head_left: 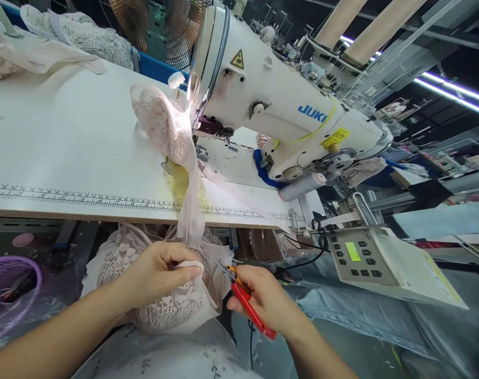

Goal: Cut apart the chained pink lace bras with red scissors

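Note:
My left hand [164, 273] pinches the pale edge of a lace garment [168, 310] between thumb and fingers, just below the table's front edge. Red-handled thread snips [249, 308] lie in my right hand [265, 297], their blades pointing up and left towards the garment's edge. Whether the blades touch the fabric I cannot tell. From the garment a pale fabric strip [191, 205] runs up over the table edge to a lace piece [160, 123] beside the needle area of the sewing machine [279, 89].
The white table [66, 137] carries a printed ruler [85, 199] along its front edge. At right stands a control box [353, 258] with a lit display. A purple basket [36, 268] sits low at left. More lace [81, 39] and a fan [160, 31] are behind.

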### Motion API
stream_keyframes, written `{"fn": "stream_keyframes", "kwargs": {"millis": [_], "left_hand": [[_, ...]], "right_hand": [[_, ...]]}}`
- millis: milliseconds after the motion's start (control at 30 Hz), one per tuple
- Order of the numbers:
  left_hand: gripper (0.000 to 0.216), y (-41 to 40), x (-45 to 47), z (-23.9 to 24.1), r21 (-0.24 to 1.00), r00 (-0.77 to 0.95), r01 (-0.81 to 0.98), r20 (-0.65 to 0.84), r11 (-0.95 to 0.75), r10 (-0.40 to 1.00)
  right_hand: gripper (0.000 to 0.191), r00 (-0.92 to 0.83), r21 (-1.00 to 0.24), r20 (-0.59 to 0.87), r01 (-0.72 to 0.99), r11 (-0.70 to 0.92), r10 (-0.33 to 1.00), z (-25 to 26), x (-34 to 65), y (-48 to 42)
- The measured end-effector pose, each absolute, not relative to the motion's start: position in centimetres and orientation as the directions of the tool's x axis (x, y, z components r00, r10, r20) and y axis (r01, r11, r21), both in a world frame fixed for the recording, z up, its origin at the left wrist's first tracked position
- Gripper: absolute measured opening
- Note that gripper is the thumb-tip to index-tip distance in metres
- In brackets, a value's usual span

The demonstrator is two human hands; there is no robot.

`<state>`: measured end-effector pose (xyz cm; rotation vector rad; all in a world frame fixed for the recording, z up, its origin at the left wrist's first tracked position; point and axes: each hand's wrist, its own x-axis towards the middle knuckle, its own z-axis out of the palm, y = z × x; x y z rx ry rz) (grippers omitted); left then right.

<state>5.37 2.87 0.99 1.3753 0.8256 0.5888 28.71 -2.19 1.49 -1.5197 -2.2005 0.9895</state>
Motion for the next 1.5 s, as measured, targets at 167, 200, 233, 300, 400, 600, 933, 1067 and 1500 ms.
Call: {"fn": "stream_keyframes", "kwargs": {"millis": [167, 200, 233, 300, 400, 600, 933, 1067, 1500], "left_hand": [[0.012, 2.6, 4.8, 0.6, 0.998, 0.518, 0.005, -0.054, 0.060, 0.854], [0.013, 2.6, 4.7, 0.7, 0.999, 0.510, 0.007, -0.039, 0.041, 0.859], [0.013, 2.5, 4.5, 0.8, 1.000, 0.504, 0.012, -0.026, 0.023, 0.864], [0.013, 2.4, 4.1, 1.2, 0.999, 0.489, 0.039, -0.011, -0.009, 0.872], [0.012, 2.0, 3.3, 1.8, 0.989, 0.445, 0.110, 0.043, -0.102, 0.894], [0.008, 1.1, 2.0, 2.1, 0.861, 0.338, 0.226, 0.370, -0.456, 0.866], [0.009, -0.1, 1.3, 2.0, 0.887, 0.463, 0.298, 0.188, -0.352, 0.866], [0.009, -1.0, 1.3, 1.8, 0.826, 0.463, 0.319, 0.292, -0.465, 0.836], [0.016, -0.6, 2.5, 2.4, 0.995, 0.413, 0.093, 0.003, -0.045, 0.911]], "right_hand": [[0.048, -0.244, -0.909, 0.047, 0.391, 0.142, 0.969, 0.2, 25.4, -1.9], [0.046, -0.232, -0.943, 0.033, 0.314, 0.107, 0.972, -0.1, 24.5, -1.8], [0.044, -0.228, -0.969, 0.006, 0.240, 0.062, 0.974, -0.3, 23.7, -1.7], [0.040, -0.235, -0.992, -0.066, 0.119, -0.038, 0.970, -0.6, 22.2, -1.7], [0.037, -0.234, -0.993, -0.109, 0.076, -0.094, 0.966, -0.5, 21.1, -1.7], [0.032, -0.228, -0.973, 0.015, 0.219, 0.066, 0.973, 0.5, 21.1, -2.0], [0.028, -0.252, -0.955, 0.092, 0.252, 0.158, 0.963, 1.1, 21.1, -3.1], [0.029, -0.252, -0.943, 0.095, 0.286, 0.168, 0.963, 1.0, 21.5, -3.4], [0.021, -0.321, -0.935, 0.063, 0.313, 0.168, 0.945, 0.7, 22.3, -3.5]]}}
